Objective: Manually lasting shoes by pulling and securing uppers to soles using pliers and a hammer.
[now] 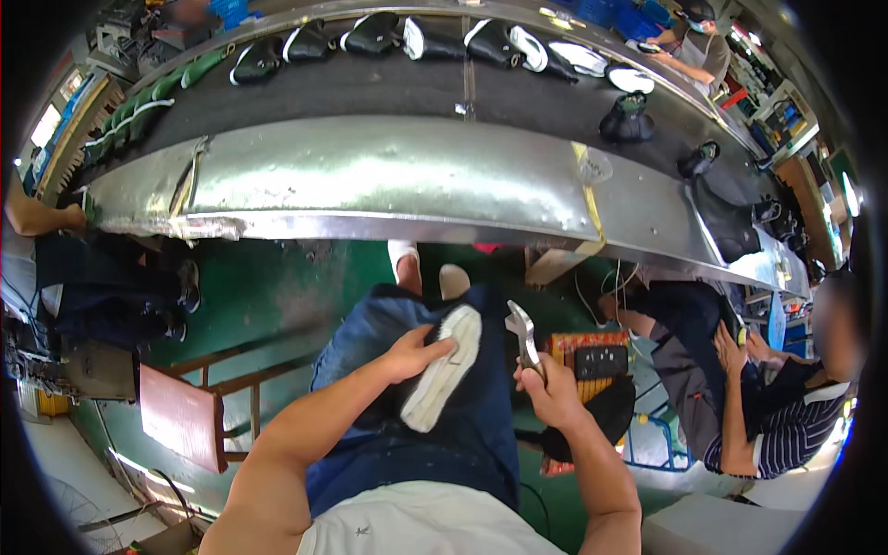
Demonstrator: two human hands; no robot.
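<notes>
My left hand (414, 356) grips a shoe (444, 375) by its side, with the thumb across the sole. The shoe lies bottom up over my lap, its pale white underside facing me and a dark upper just showing at the edge. In my right hand (553, 393) is a pair of shiny metal pincers (524, 333), the fingers wrapped round the handles and the head pointing up and away. The pincers are held to the right of the shoe, apart from it. Dark blue cloth (370, 453) covers my lap.
Ahead runs a metal-edged bench (388, 180) with a dark belt carrying a row of black and white shoes (375, 35) and green ones (129, 120). A wooden stool (182, 418) stands left. A seated co-worker (786, 416) is at right, near a black box (601, 362).
</notes>
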